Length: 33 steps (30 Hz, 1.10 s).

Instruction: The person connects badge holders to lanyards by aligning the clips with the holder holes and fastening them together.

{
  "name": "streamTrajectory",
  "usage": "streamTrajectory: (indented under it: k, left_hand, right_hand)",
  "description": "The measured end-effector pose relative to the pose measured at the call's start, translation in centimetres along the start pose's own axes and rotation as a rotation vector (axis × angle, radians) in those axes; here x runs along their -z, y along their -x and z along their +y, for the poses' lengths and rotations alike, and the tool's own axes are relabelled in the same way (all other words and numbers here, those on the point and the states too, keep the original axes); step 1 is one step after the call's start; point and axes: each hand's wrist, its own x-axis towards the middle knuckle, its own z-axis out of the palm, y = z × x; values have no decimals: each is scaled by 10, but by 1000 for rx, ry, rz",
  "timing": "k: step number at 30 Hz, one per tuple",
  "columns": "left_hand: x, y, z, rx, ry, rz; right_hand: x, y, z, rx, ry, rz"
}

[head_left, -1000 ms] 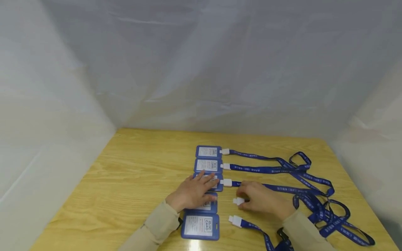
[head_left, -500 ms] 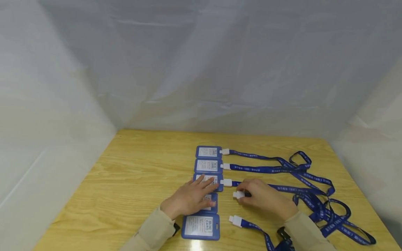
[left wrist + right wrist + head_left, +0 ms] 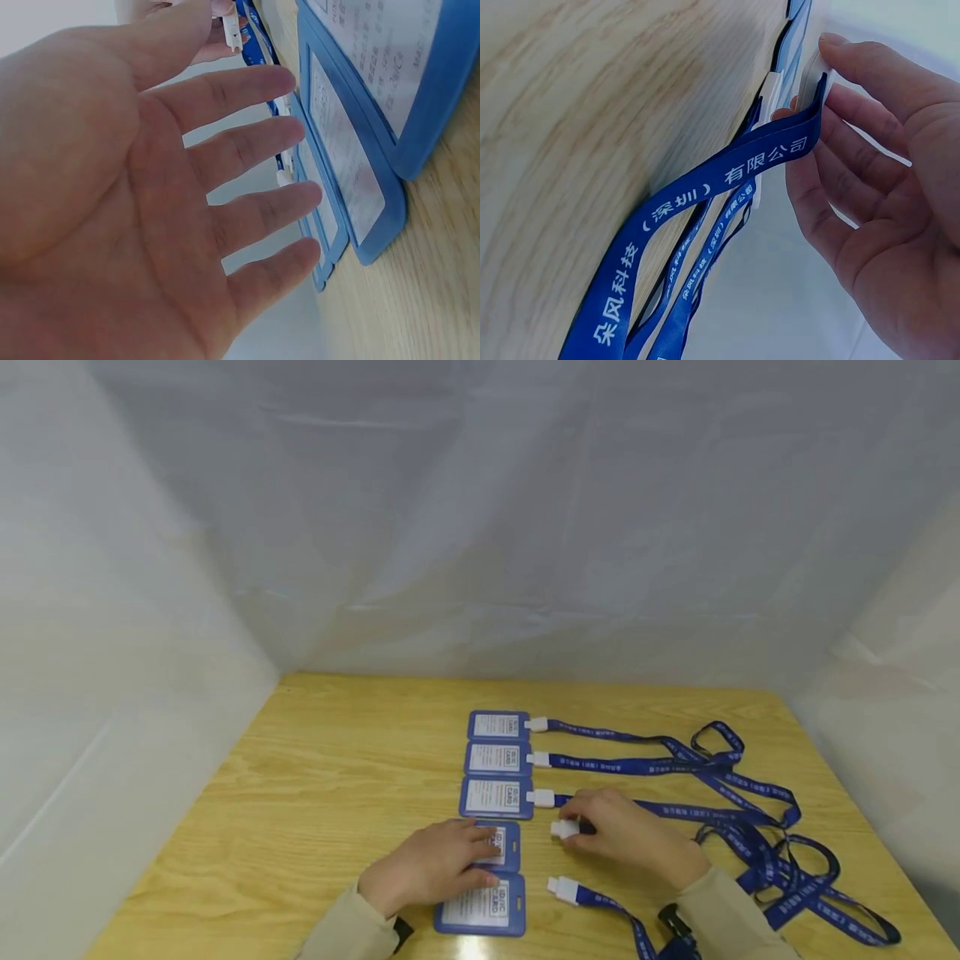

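Several blue card holders with white ID cards form a column in the head view. At the far end are three card holders (image 3: 497,797), each with a white lanyard clip (image 3: 541,798) at its right edge. My left hand (image 3: 435,868), fingers straight and spread in the left wrist view, is over the fourth card holder (image 3: 512,857), with its thumb over the nearest card holder (image 3: 480,927). Contact is unclear. Between thumb and fingers, my right hand (image 3: 630,839) pinches the white clip (image 3: 564,829) of a blue lanyard (image 3: 727,169), left of which lies the fourth holder's slot.
Another white clip (image 3: 564,889) on a blue strap lies at the front, right of the nearest holder. Tangled blue straps (image 3: 780,860) spread over the right side of the wooden table (image 3: 300,777). Pale sheeting (image 3: 480,527) encloses the back and sides.
My left hand has come nearer and left, off the third card holder, which is now uncovered. My right hand keeps its clip, which has shifted slightly away from me and left.
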Motion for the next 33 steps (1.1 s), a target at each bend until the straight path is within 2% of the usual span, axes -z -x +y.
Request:
streamTrajectory:
  k: [12, 25, 33]
  left_hand:
    - [-1, 8, 2, 1, 9, -12]
    - [-7, 6, 2, 32, -10, -58]
    - [-10, 4, 3, 21, 1, -70]
  right_hand:
    - [-4, -3, -3, 29, -4, -30]
    - [-15, -9, -9, 76, 4, -39]
    - [-20, -12, -10, 90, 7, -60]
